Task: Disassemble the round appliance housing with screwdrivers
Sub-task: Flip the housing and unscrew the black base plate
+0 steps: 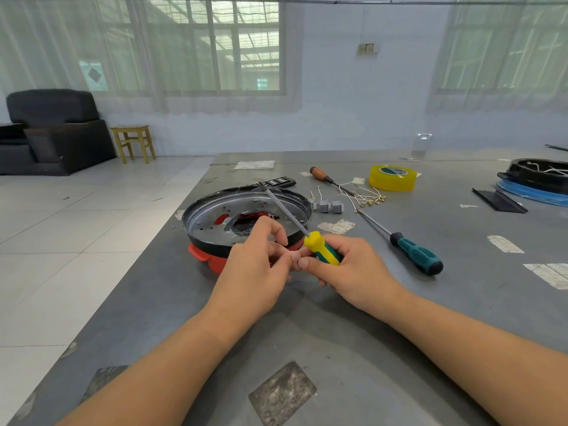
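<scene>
The round appliance housing [212,216] lies on the grey table, a black rim with a metal plate inside and a red base beneath. My right hand [353,272] grips the yellow-green handle of a screwdriver [322,247]; its shaft points up and away over the housing. My left hand [261,262] is just in front of the housing, fingers curled, its fingertips meeting my right thumb near the handle. Whether the left hand pinches something small cannot be told.
A teal-handled screwdriver [415,253] lies right of my hands, a wooden-handled one [321,174] farther back. Loose wires [365,196], two grey connectors [329,206], a yellow tape roll [393,177] and a black bit case [278,182] sit behind. Another black housing [541,176] is at far right.
</scene>
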